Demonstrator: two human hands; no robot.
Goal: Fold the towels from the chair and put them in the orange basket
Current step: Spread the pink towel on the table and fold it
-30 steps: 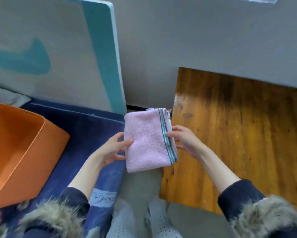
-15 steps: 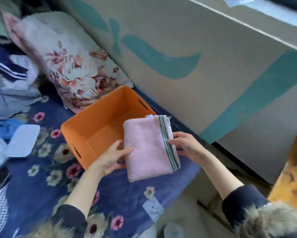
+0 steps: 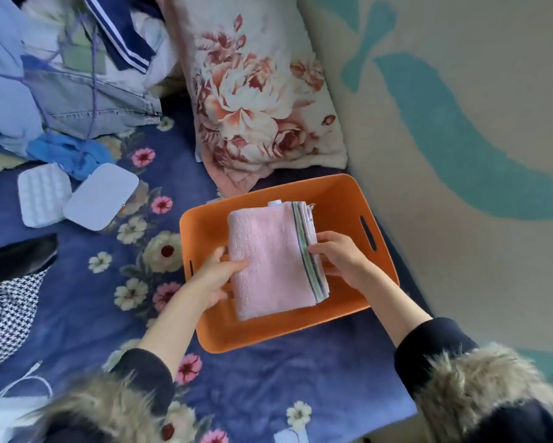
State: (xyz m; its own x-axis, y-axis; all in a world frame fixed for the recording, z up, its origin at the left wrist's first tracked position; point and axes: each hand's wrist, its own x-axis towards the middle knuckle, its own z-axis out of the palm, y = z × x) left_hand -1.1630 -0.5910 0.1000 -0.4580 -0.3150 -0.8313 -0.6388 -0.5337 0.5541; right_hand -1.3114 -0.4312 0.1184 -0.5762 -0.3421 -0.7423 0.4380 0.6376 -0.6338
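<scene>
A folded pink towel [image 3: 270, 257] with a green and dark striped edge is held flat over the open orange basket [image 3: 348, 193]. My left hand [image 3: 216, 278] grips its left side, thumb on top and fingers underneath. My right hand [image 3: 339, 255] grips the striped right edge the same way. The basket sits on a dark blue flowered bedspread [image 3: 102, 282] beside the wall. Whether the towel touches the basket floor I cannot tell. The chair is out of view.
A floral pillow [image 3: 256, 100] leans behind the basket. A pile of clothes [image 3: 61, 75] lies at the top left, with two white cases [image 3: 74, 196] in front of it. A houndstooth fabric [image 3: 6, 314] lies at the left edge. A painted wall [image 3: 460, 155] runs along the right.
My view swung left from the wooden chair to the bed. Both hands carried the folded pink towel over and down into the mouth of the orange basket.
</scene>
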